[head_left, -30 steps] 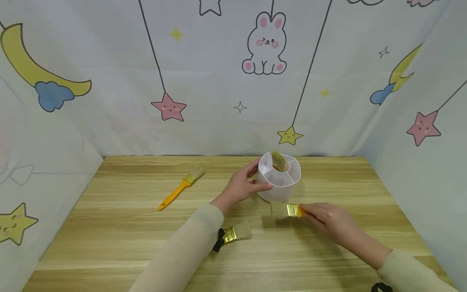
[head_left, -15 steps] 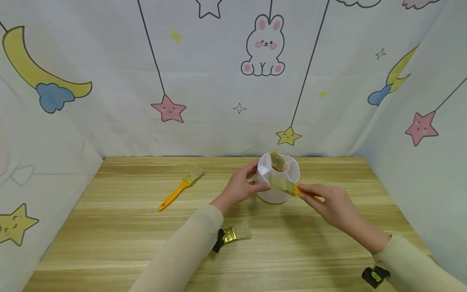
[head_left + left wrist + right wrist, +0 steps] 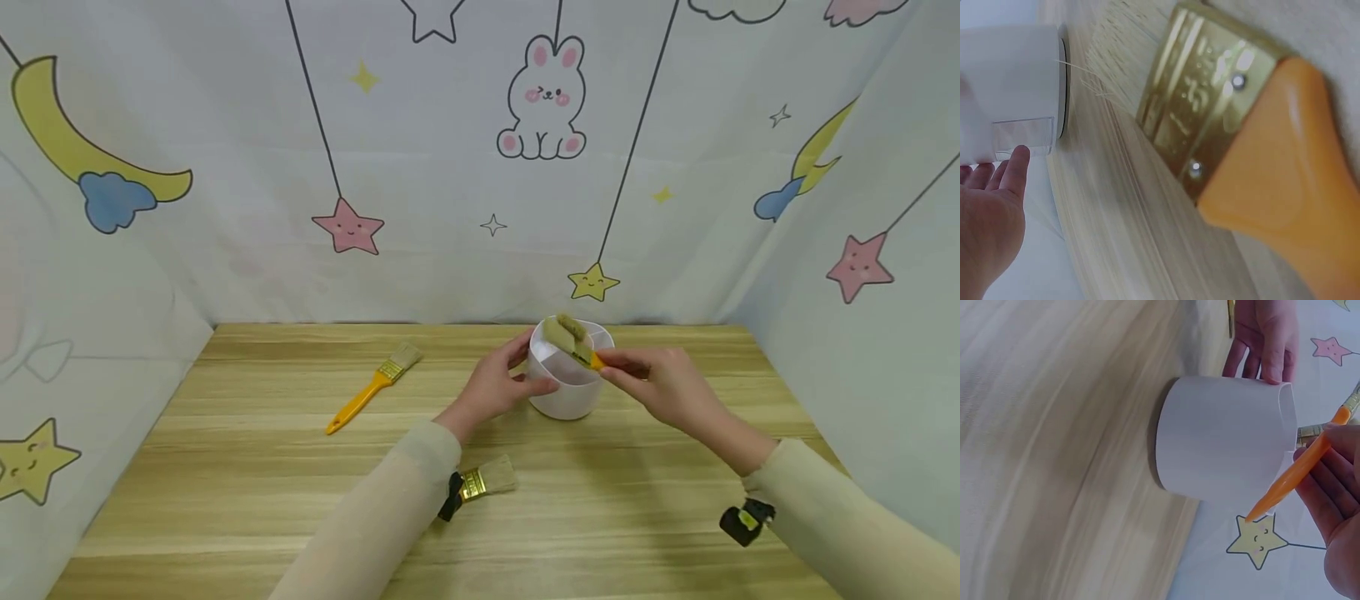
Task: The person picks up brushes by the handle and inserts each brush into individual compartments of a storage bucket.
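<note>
A white round organizer with compartments [image 3: 564, 403] stands upright near the table's back edge. My left hand [image 3: 497, 380] holds its left side, thumb in front and fingers behind. One paintbrush [image 3: 572, 324] stands in the organizer's centre well, bristles up. Above the rim, my right hand [image 3: 663, 385] pinches a second paintbrush [image 3: 567, 347] by its orange handle [image 3: 1297, 473]. In the right wrist view that handle slants with its tail end beside the organizer's rim, and the bristles lie mostly out of frame.
Another orange-handled paintbrush [image 3: 372, 388] lies on the wooden table [image 3: 247, 500] to the left. One more paintbrush [image 3: 487, 477] lies close by the left sleeve, its handle hidden in the head view; it looms large in the left wrist view. A patterned white curtain [image 3: 420, 283] hangs behind the table.
My right hand has lifted its paintbrush from in front of the organizer up over the rim, moving away from me and slightly left. My left hand stays on the organizer.
</note>
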The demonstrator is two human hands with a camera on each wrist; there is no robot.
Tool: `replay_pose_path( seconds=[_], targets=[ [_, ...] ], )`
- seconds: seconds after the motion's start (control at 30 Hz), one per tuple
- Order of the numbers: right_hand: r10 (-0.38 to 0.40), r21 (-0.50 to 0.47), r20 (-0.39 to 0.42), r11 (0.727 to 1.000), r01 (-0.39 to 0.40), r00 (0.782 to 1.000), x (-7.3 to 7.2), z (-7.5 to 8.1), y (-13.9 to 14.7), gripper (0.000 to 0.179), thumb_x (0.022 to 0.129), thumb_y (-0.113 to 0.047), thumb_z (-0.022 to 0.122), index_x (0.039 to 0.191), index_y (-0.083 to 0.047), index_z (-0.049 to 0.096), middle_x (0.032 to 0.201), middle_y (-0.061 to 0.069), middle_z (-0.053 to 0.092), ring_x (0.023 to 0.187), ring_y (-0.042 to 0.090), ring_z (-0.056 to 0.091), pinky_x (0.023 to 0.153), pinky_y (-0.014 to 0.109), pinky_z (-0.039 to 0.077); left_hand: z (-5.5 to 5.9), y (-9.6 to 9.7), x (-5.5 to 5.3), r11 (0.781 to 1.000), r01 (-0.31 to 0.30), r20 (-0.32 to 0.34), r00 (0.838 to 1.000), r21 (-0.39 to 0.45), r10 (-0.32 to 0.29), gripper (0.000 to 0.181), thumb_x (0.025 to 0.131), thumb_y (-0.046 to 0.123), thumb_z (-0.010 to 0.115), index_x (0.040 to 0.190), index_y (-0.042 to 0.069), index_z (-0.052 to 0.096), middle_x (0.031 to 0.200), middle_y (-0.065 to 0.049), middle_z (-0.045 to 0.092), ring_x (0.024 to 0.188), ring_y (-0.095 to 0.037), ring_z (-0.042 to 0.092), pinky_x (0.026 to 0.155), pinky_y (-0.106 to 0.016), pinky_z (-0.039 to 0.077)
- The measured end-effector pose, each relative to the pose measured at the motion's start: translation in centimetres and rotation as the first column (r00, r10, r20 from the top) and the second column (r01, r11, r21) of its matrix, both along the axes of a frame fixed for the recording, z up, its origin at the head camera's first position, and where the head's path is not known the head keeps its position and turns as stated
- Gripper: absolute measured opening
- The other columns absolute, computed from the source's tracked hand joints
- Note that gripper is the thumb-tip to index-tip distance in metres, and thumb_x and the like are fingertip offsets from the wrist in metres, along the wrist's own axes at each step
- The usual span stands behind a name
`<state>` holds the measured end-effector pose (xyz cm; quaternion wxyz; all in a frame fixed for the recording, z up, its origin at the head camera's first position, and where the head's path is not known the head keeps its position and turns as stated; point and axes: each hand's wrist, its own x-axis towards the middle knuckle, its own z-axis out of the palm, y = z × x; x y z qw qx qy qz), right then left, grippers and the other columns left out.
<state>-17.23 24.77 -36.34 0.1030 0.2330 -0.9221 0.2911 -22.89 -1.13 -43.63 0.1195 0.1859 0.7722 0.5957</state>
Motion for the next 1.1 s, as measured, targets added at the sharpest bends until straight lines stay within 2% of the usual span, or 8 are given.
replay_pose_path(
  seconds=[0.1,0.33,0.43,0.63,1.0,1.1],
  targets=[
    [-0.017,0.001,0.036,1.000,0.017,0.999,-0.7,0.3,-0.3,0.026,0.100,-0.010,0.078,0.125,-0.002,0.080,0.113,0.014,0.080,0.094,0.025,0.080,0.076,0.029,0.065,0.0,0.0,0.0,1.000,0.002,0.005,1.000,0.005,-0.002,0.091,0.093,0.021,0.088,0.168,0.019,0.037,0.168,-0.002,0.043,0.153,-0.025,0.045,0.117,-0.045,0.049],
    [-0.054,-0.017,0.133,0.998,0.057,0.990,-2.3,1.0,-1.2,0.032,0.103,-0.018,0.075,0.131,-0.003,0.077,0.124,0.016,0.077,0.104,0.030,0.078,0.086,0.045,0.066,-0.2,0.0,0.0,1.000,0.005,0.004,1.000,0.005,-0.005,0.092,0.093,0.025,0.088,0.168,0.017,0.037,0.169,-0.002,0.043,0.153,-0.024,0.044,0.117,-0.045,0.050],
    [-0.058,-0.030,0.166,0.998,0.063,0.984,-2.8,1.3,-1.6,0.033,0.104,-0.020,0.074,0.132,-0.003,0.076,0.125,0.016,0.077,0.107,0.031,0.077,0.089,0.049,0.065,-0.3,-0.1,-0.1,1.000,0.006,-0.002,1.000,0.010,-0.006,0.091,0.092,0.025,0.088,0.168,0.017,0.038,0.168,-0.002,0.044,0.153,-0.024,0.045,0.116,-0.045,0.050],
    [-0.055,-0.083,0.211,0.994,0.074,0.976,-3.6,1.6,-2.2,0.032,0.104,-0.019,0.073,0.131,-0.001,0.076,0.121,0.016,0.078,0.107,0.031,0.077,0.089,0.048,0.065,-0.5,-0.1,-0.2,1.000,0.009,-0.013,1.000,0.023,-0.009,0.089,0.092,0.026,0.088,0.167,0.017,0.040,0.167,-0.003,0.046,0.152,-0.026,0.046,0.116,-0.047,0.050],
    [-0.118,-0.166,0.291,0.971,0.172,0.949,-4.8,1.6,-3.2,0.034,0.105,-0.026,0.072,0.132,-0.005,0.076,0.124,0.014,0.077,0.112,0.031,0.075,0.094,0.050,0.063,-0.2,-0.1,-0.1,1.000,0.009,-0.010,1.000,0.008,-0.009,0.091,0.092,0.025,0.088,0.168,0.017,0.038,0.169,-0.003,0.043,0.153,-0.025,0.045,0.115,-0.045,0.051],
    [-0.133,-0.195,0.323,0.960,0.203,0.937,-5.0,1.8,-3.4,0.037,0.106,-0.030,0.072,0.135,-0.008,0.075,0.127,0.013,0.077,0.116,0.031,0.074,0.099,0.052,0.061,-0.2,-0.1,-0.1,1.000,0.009,-0.005,1.000,0.000,-0.009,0.091,0.092,0.025,0.088,0.168,0.018,0.037,0.169,-0.002,0.043,0.153,-0.024,0.045,0.115,-0.044,0.051]
  ],
)
